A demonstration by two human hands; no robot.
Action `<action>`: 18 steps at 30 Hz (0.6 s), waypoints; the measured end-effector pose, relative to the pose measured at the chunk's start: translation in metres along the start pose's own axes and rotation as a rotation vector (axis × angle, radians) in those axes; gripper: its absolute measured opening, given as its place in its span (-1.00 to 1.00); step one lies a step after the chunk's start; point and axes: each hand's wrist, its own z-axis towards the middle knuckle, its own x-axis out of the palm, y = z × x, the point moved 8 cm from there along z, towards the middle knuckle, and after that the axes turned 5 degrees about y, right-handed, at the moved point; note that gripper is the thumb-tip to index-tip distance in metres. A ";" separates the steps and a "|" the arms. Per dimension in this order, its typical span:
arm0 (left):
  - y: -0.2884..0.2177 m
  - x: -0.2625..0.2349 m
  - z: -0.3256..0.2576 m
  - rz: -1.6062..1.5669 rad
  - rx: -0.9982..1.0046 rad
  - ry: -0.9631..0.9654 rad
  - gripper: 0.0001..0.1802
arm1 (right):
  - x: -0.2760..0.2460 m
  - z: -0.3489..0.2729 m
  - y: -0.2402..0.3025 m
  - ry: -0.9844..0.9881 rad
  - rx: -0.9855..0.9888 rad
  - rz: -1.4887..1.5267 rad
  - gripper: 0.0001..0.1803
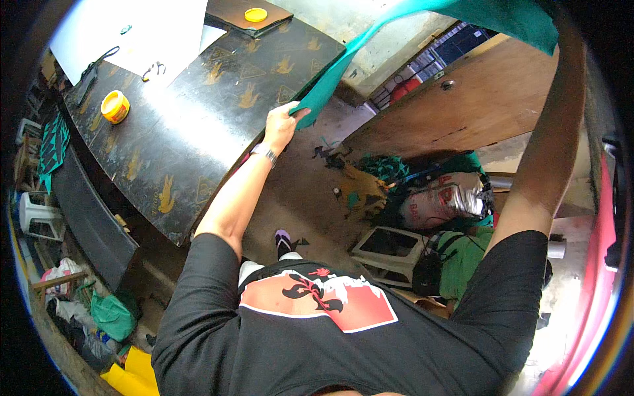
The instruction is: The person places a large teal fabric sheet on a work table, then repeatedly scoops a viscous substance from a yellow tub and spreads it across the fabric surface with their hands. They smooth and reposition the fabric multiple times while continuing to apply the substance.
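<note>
A length of green cloth [396, 39] is being held up and stretched between both hands, above the gap between the tabletop [198, 125] and a wooden board [462, 112]. One corner is pinched in the left hand [282, 124], closed on it just off the tabletop's edge. The right arm is raised high at the right of the view; the right hand itself is hidden by the cloth's far end, so its grip cannot be told, though the cloth appears to hang from there. The cloth is taut and clear of the tabletop, not yet laid down.

On the tabletop lie a white sheet [132, 33], a yellow jar [115, 106], scissors [89, 69] and, further back, a yellow lid [255, 14]. On the floor below are a pile of scraps [370, 181] and a stool [389, 245].

The step in hand seems to be spreading the cloth. Lowering it flat would call for both ends being kept level and tensioned.
</note>
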 end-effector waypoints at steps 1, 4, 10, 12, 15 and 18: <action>-0.012 -0.011 -0.014 0.041 0.053 -0.018 -0.79 | 0.010 -0.008 -0.030 0.023 0.063 -0.010 -0.68; -0.029 -0.046 -0.048 -0.121 -0.014 -0.102 -0.81 | 0.059 -0.038 -0.113 0.109 0.263 -0.026 -0.65; -0.061 -0.116 -0.092 0.398 -0.035 0.012 -0.69 | 0.194 -0.115 -0.214 0.274 0.643 0.004 -0.58; -0.067 -0.138 -0.103 0.292 -0.029 -0.021 -0.70 | 0.238 -0.139 -0.228 0.306 0.744 0.066 -0.55; -0.055 -0.168 -0.114 0.335 -0.189 0.040 -0.71 | 0.287 -0.162 -0.224 0.265 0.791 0.363 -0.57; -0.051 -0.189 -0.129 0.406 -0.121 0.058 -0.69 | 0.335 -0.176 -0.188 0.231 0.802 0.805 -0.69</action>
